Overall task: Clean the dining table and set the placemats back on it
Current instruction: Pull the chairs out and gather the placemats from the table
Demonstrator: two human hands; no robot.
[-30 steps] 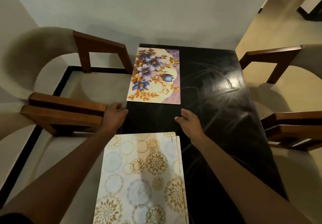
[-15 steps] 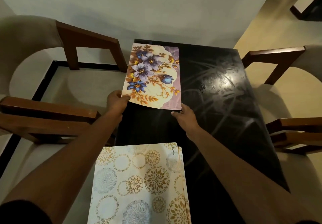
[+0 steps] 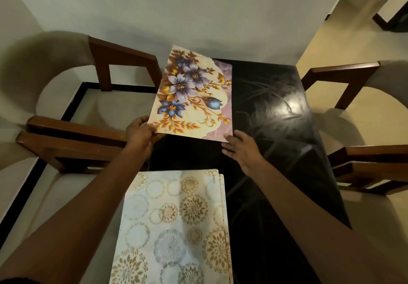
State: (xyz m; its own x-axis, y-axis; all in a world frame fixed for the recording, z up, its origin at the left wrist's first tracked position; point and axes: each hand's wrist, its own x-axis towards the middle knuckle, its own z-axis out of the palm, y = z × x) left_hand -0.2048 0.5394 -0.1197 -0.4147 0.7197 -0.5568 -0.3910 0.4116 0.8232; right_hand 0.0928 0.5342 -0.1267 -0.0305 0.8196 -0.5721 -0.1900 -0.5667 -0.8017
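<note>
A floral placemat [image 3: 194, 93] with purple and blue flowers is tilted up off the far left part of the black dining table [image 3: 276, 129]. My left hand [image 3: 141, 133] grips its near left corner. My right hand [image 3: 240, 149] touches its near right corner with fingers spread; whether it holds the corner is unclear. A stack of pale placemats with gold and grey circles [image 3: 176, 228] lies at the table's near left, overhanging the edge.
Wooden chairs with pale cushions stand on both sides: two on the left [image 3: 72, 133] and two on the right [image 3: 353, 80]. A white wall runs right behind the table's far end. Smear marks show on the glossy tabletop at the right.
Both hands reached forward from the table's middle to the floral placemat. Its near edge has come up off the table and the mat now tilts up.
</note>
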